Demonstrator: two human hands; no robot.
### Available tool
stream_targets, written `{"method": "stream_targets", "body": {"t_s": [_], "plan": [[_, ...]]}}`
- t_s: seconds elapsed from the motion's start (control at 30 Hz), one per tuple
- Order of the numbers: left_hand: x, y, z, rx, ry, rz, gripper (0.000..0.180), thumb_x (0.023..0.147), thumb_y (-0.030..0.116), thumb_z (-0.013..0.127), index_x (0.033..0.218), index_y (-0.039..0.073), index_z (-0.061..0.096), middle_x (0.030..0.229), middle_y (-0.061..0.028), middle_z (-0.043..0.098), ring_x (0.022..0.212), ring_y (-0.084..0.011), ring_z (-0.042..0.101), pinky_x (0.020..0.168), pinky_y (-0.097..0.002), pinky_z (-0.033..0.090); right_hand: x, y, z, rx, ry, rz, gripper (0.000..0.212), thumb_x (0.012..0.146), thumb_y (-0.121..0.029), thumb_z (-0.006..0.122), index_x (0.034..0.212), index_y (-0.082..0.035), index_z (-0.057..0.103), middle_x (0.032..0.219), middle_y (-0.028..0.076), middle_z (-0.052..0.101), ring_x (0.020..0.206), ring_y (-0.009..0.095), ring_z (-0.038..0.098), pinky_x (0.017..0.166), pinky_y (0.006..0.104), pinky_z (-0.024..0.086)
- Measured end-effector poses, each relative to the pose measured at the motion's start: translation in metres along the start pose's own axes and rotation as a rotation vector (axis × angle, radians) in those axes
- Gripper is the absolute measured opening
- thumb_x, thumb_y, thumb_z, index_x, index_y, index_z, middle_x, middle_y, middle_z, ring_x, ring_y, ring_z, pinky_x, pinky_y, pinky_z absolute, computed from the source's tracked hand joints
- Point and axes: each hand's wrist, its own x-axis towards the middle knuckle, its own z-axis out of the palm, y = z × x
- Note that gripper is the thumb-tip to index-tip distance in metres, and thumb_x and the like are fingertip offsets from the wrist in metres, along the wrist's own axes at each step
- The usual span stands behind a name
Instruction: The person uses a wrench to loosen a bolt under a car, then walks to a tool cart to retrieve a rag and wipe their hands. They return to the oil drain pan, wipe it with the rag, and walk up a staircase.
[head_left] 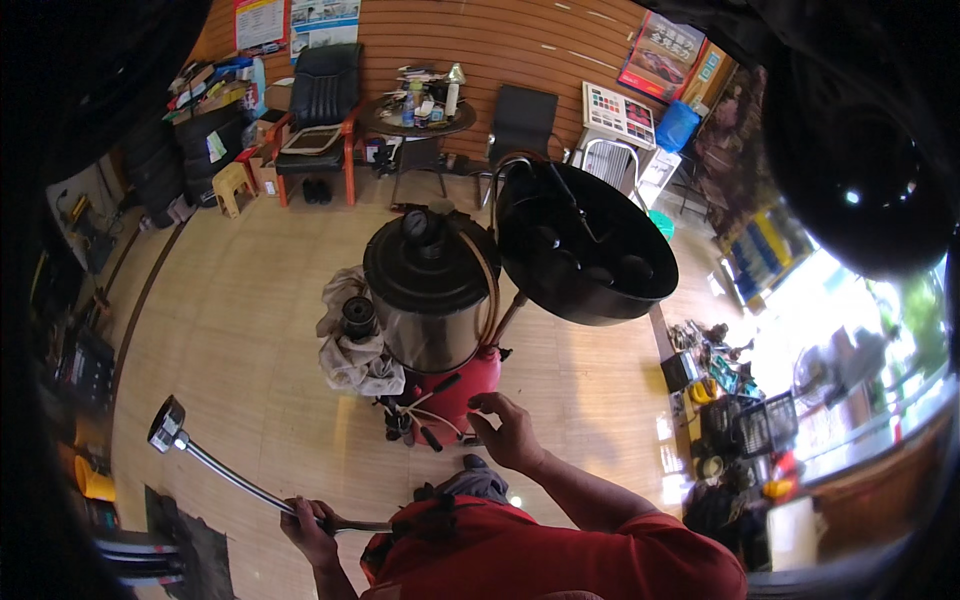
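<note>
My left hand [313,528] is closed around a long chrome bar [237,481]. A dark, round, cup-shaped head [167,424] sits on the bar's far end, held out to the left above the floor. The bar's near end reaches my red shirt at the waist. My right hand [509,431] is raised in front of a red tank [447,403], its fingers bent and the thumb apart from the index finger, with nothing visible between them. Above the tank stand a metal canister with a black lid and gauge [428,262] and a wide black drain pan [590,235].
A dark oil filter [358,318] rests on a crumpled pale cloth [356,364] beside the canister. Black hoses and handles [432,416] hang on the tank's front. Chairs [322,118] and a small cluttered table [418,120] line the back wall. Tools and crates [740,425] lie at right.
</note>
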Motion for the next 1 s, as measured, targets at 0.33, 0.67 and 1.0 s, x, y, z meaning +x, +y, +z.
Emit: {"method": "stream_targets", "body": {"t_s": [0.33,0.67,1.0], "plan": [[-0.003,-0.01,-0.009,-0.011,-0.013,-0.019,0.015,0.09,0.013,0.052,0.079,0.007,0.044,0.054,-0.0014,0.041,0.049,-0.014,0.046,0.047,-0.028,0.041,0.001,0.002,0.003,-0.004,0.024,0.007,0.019,0.078,-0.001,0.064,0.096,0.0,0.06,0.09,0.012,0.064,0.08,0.021,0.062,0.071,0.0295,0.049],[-0.008,0.001,-0.007,-0.004,-0.024,-0.035,0.016,0.09,0.014,0.052,0.078,0.007,0.045,0.053,-0.0014,0.04,0.047,-0.0152,0.045,0.045,-0.0291,0.041,-0.002,0.006,0.008,-0.006,0.01,0.006,0.021,0.079,-0.001,0.063,0.098,0.001,0.058,0.09,0.013,0.064,0.08,0.021,0.063,0.07,0.0295,0.05],[-0.009,-0.009,-0.005,0.016,0.021,-0.018,0.017,0.091,0.014,0.05,0.077,0.006,0.042,0.055,-0.002,0.041,0.045,-0.0144,0.045,0.041,-0.0274,0.039,-0.008,0.01,0.002,-0.021,-0.002,0.011,0.018,0.081,-0.008,0.063,0.097,0.0,0.058,0.088,0.014,0.062,0.075,0.023,0.062,0.065,0.0322,0.049]]}}
